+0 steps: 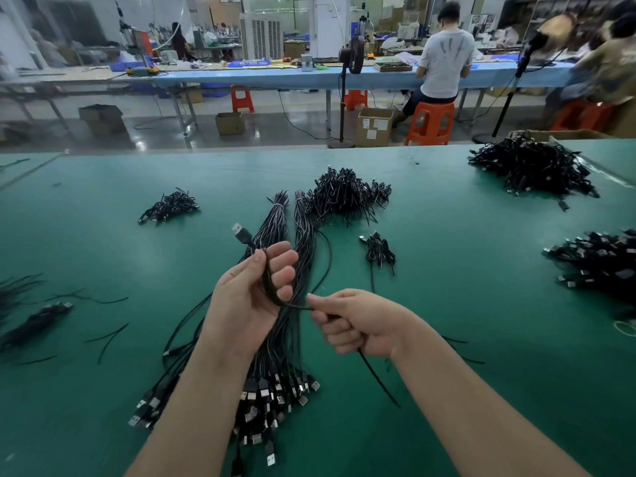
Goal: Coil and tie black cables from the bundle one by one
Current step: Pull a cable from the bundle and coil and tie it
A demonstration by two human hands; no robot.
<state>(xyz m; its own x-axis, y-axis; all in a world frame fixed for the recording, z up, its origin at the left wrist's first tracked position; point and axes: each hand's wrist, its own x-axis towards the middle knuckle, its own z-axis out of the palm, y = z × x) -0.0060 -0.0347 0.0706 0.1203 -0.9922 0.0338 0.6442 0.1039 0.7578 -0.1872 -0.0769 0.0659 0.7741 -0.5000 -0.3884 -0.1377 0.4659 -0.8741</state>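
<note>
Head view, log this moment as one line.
left hand: holds cable loops | right hand: pinches its tail | bundle: on table | stage: coiling

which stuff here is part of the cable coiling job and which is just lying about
Part of the job:
- black cable being looped, USB plug sticking up
- left hand holding the loops
- right hand pinching the cable's free length
- bundle of uncoiled cables under the hands
- piles of coiled cables

Just lying about:
- loose black strands on the green table
- cardboard boxes
- orange stool
</note>
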